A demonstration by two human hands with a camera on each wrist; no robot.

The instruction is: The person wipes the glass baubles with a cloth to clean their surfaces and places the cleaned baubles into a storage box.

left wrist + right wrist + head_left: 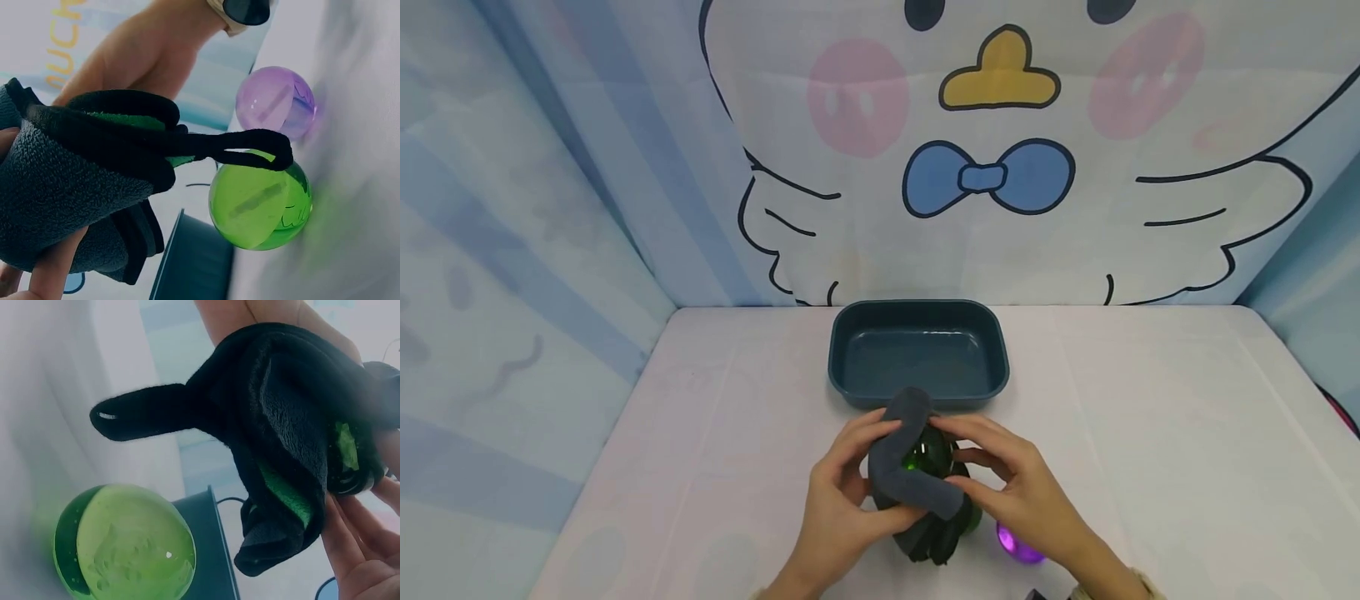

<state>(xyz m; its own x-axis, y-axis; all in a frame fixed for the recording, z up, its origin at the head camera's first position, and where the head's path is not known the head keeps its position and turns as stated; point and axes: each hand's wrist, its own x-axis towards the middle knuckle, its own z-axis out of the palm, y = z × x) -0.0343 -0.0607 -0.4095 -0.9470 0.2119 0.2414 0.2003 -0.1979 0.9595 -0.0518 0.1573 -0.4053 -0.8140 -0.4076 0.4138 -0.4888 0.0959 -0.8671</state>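
Dark grey plush cloth (891, 471) with black trim and a loop is folded around a clear green ball (931, 454), raised over the table. My left hand (838, 504) grips the cloth from its left side, thumb low and fingers at the upper edge. My right hand (1033, 483) pinches the cloth's right edge beside the ball. Much of this ball is covered by cloth. Under the bundle, a second green ball (259, 200) rests on the table, mostly hidden in the head view. Near my right wrist lies a purple ball (1018, 546).
A dark teal rectangular basin (917, 362) stands at the table's back edge, just beyond the cloth. The table (1150, 433) has a pale cover. Printed fabric (865, 225) hangs behind and at the sides. A small dark object (1035, 595) shows at the bottom edge.
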